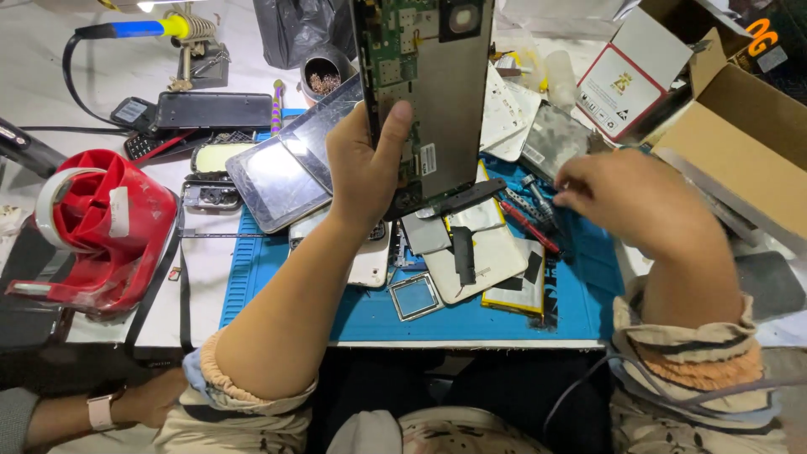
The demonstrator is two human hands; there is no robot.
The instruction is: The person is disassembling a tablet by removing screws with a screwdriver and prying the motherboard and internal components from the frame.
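My left hand point(363, 164) holds up an opened tablet point(429, 80) with its green circuit board and metal back plate showing; my thumb lies across its lower part. My right hand point(626, 197) hovers over the right side of the blue work mat point(370, 315), fingers curled at the tools lying there, a red-handled screwdriver point(530, 225) and a metal-tipped one point(534, 195). I cannot tell whether it grips any of them. Under the tablet lie loose phone parts: a battery point(517, 290), grey back covers point(483, 256) and a small square frame point(414, 296).
A red tape dispenser point(105, 227) stands at the left. Tablets with dark screens point(277, 181) and old phones point(220, 109) lie at the back left, near a soldering iron on its stand point(181, 34). Cardboard boxes point(740, 139) fill the right. Another person's hand with a wristwatch point(109, 408) is at bottom left.
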